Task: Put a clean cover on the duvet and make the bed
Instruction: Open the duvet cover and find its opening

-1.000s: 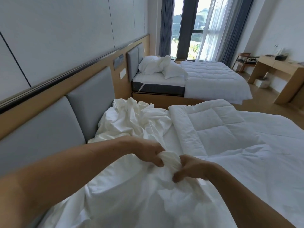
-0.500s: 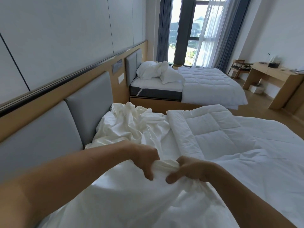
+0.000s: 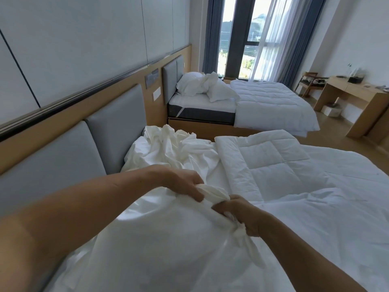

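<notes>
A white duvet cover (image 3: 160, 239) lies crumpled over the head end of the near bed, with more of it bunched against the grey headboard (image 3: 117, 127). My left hand (image 3: 185, 184) grips a gathered fold of this cover. Just to its right, my right hand (image 3: 237, 216) grips the same bunched fabric. The quilted white duvet (image 3: 273, 171) lies spread flat over the rest of the bed, its folded edge beside my hands.
A second bed (image 3: 263, 104) with rumpled pillows (image 3: 202, 85) stands beyond, by the window. A wooden desk (image 3: 353, 95) and a stool stand against the right wall. A strip of wooden floor (image 3: 336, 142) runs between the beds.
Both hands have kept hold of the cover and drawn the bunched fabric slightly toward me. My right hand has dropped lower and gathered more cloth; the view has tilted down a little.
</notes>
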A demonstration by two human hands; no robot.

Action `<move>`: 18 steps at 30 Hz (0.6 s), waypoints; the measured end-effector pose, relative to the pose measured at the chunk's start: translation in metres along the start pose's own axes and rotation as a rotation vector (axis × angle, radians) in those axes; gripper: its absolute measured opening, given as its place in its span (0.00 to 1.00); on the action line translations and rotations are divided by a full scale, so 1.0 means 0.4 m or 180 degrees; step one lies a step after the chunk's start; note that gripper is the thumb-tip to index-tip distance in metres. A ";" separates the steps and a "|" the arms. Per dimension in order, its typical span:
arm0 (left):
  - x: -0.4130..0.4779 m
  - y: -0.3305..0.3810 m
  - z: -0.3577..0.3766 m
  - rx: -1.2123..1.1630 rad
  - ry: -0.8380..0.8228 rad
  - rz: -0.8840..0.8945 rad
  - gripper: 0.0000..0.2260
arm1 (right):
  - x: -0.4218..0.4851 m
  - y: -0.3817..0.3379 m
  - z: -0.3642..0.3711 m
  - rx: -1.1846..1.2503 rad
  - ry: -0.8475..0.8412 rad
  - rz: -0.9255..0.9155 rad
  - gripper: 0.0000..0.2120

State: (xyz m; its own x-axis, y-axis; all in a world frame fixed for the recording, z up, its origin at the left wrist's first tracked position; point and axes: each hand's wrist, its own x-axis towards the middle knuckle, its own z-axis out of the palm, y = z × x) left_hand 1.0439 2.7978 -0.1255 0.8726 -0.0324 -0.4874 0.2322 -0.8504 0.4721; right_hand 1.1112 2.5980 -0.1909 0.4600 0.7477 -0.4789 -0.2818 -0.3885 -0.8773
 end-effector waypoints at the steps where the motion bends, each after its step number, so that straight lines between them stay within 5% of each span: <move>1: -0.002 0.004 0.004 0.0028 -0.0089 -0.0042 0.08 | -0.004 -0.006 0.002 0.0008 -0.0135 0.0100 0.15; 3: -0.006 0.015 0.016 0.0535 -0.0234 -0.0134 0.16 | -0.011 -0.018 0.011 -0.0412 -0.0384 0.0204 0.15; 7: -0.005 0.026 0.032 0.1369 -0.0460 -0.0135 0.12 | 0.007 -0.017 0.041 -0.1597 -0.0552 0.0184 0.20; 11: -0.012 0.002 0.030 0.0310 -0.0250 -0.0260 0.02 | 0.020 -0.001 0.025 -0.0537 -0.0268 0.0151 0.19; 14: -0.019 -0.008 0.034 -0.0491 -0.0374 -0.0310 0.04 | 0.024 0.011 0.027 -0.0060 -0.0205 -0.0045 0.21; 18: -0.016 -0.019 0.031 -0.0227 -0.0499 -0.0211 0.06 | 0.019 0.026 0.032 -0.0046 -0.0261 -0.0237 0.22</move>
State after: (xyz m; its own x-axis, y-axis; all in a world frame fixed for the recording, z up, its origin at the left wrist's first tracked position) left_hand 1.0311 2.7981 -0.1350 0.7780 -0.0637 -0.6250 0.3217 -0.8141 0.4835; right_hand 1.1010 2.6065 -0.2031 0.4086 0.8161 -0.4086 -0.2369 -0.3375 -0.9110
